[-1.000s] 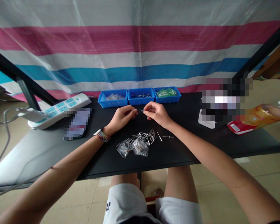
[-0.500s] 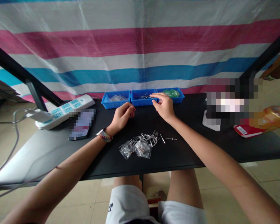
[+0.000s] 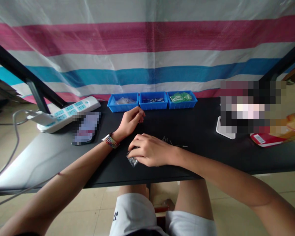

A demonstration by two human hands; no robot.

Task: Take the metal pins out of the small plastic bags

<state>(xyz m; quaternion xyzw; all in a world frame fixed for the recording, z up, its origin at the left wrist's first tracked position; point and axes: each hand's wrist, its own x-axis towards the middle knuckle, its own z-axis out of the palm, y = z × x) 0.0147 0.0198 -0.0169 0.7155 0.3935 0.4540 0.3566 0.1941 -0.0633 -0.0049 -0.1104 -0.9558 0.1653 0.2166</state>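
My left hand (image 3: 131,122) rests on the black table in front of the blue bins, its fingers curled; what it holds, if anything, is hidden. Over the pile of metal pins and small clear bags lies my right hand (image 3: 149,150), its fingers bent down at a clear bag (image 3: 133,161). Most of the pile is covered by this hand. A few pins (image 3: 165,140) show beyond it. The middle blue bin (image 3: 153,105) holds more metal pins, the left bin (image 3: 124,107) clear bags, the right bin (image 3: 182,105) green bags.
A white power strip (image 3: 71,113) with cables and a phone (image 3: 87,127) lie on the left of the black table (image 3: 196,124). At the right are a white object (image 3: 225,131), a blurred patch and a red and yellow package (image 3: 267,139). Striped sheeting (image 3: 147,42) hangs behind.
My right hand has moved from the middle blue bin down towards me, onto the pile of pins and bags. My left hand has stayed nearly in place.
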